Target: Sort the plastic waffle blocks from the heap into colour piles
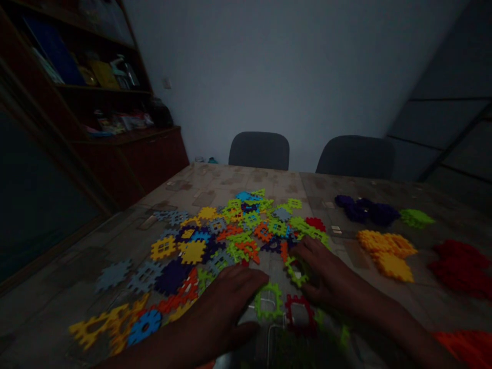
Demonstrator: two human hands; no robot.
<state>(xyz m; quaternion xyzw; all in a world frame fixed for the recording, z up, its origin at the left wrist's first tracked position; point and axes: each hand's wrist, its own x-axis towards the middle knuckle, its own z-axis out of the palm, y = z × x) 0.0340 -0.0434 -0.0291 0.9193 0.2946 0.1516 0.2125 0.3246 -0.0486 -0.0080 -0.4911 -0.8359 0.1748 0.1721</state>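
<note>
My right hand [326,277] pinches a light green notched building piece [295,272] with an open middle, its thumb and fingers at the right edge. My left hand [234,307] is at the near edge of the pile, thumb and fingers apart. Just right of its fingertips is a light green square frame piece [269,301]; whether they touch it is unclear. A red square frame piece [299,313] lies between the hands. Ahead spreads a mixed pile of flat notched pieces, among them an orange one [263,232] and a yellow one [192,251].
Sorted by colour on the right are stacks of purple pieces [367,211], yellow-orange pieces [388,253], red pieces [461,266] and green pieces [417,218]. Orange pieces [469,348] lie at the near right corner. Two chairs [259,149] stand beyond the table [246,177]. A shelf cabinet [134,159] is at left.
</note>
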